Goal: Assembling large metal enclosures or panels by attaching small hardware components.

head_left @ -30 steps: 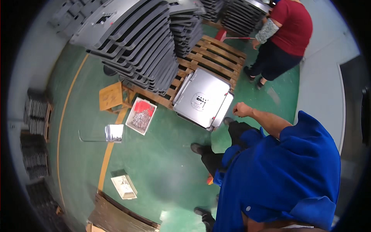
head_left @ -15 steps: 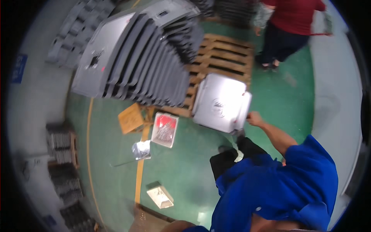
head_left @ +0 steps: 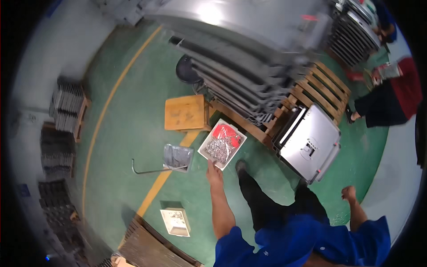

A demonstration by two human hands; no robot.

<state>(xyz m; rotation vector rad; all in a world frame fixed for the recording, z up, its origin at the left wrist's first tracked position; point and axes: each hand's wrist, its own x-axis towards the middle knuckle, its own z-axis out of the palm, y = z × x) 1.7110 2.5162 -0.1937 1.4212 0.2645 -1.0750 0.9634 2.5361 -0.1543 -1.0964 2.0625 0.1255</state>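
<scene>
My left hand (head_left: 215, 172) is at the near corner of a white bin (head_left: 231, 124), its fingers stretched toward the rim. Inside the bin lie many small metal parts (head_left: 217, 149) and a red piece (head_left: 226, 132) under clear plastic. My right hand (head_left: 349, 192) hangs off to the right with curled fingers, and nothing shows in it. Between my hands and the pallet, a silver-grey rectangular panel (head_left: 307, 147) with a raised edge rests tilted on top of a dark one. It is the thing nearest my right hand.
A tall stack of grey panels (head_left: 240, 66) rises ahead on a wooden pallet (head_left: 327, 84). Left of the bin are a yellow wooden stool (head_left: 184, 113), a plastic-wrapped pack (head_left: 178, 156) and a bent metal rod (head_left: 149, 172). A small white bin (head_left: 176, 221) lies nearer. Another person (head_left: 391, 95) stands right.
My right hand has come away from the silver panel's edge. My left hand has come into view and reached the white bin. The view has shifted toward the stool and bins.
</scene>
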